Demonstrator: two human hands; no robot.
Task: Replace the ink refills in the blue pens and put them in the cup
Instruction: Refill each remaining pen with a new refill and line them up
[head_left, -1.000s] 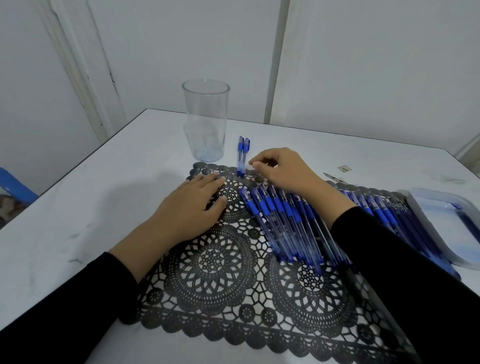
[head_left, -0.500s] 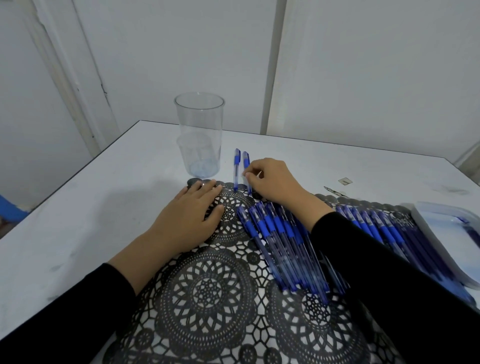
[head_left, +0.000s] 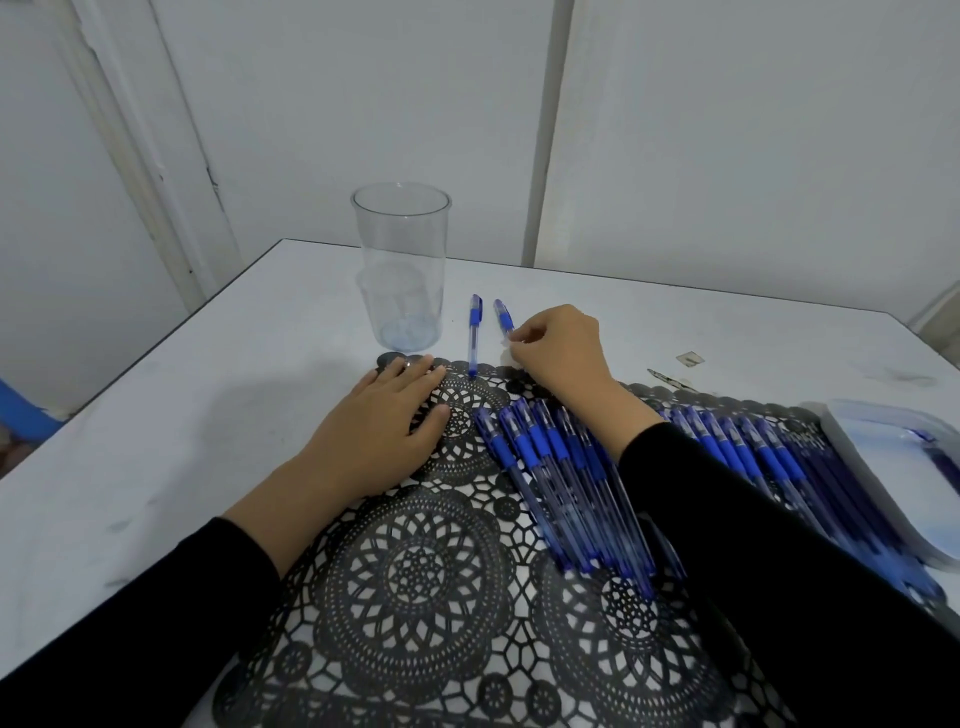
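Observation:
A clear plastic cup (head_left: 401, 265) stands upright on the white table, with no pens in it. Two blue pens lie just right of it: one pen (head_left: 474, 335) lies free, the other pen (head_left: 504, 315) is pinched by the fingertips of my right hand (head_left: 558, 351). My left hand (head_left: 387, 428) rests flat, fingers straight, on the black lace mat (head_left: 426, 577). A row of several blue pens (head_left: 558, 483) lies on the mat under my right forearm, and more pens (head_left: 748, 447) continue to the right.
A clear plastic tray (head_left: 883, 467) sits at the right edge of the mat. A small metal piece (head_left: 670, 379) and a small square tab (head_left: 690, 359) lie on the table behind the pens. The wall stands close behind the table.
The two pens by the cup have come apart; my right hand has taken hold of the right one and angled it. The view tilted upward. My left hand stayed on the mat.

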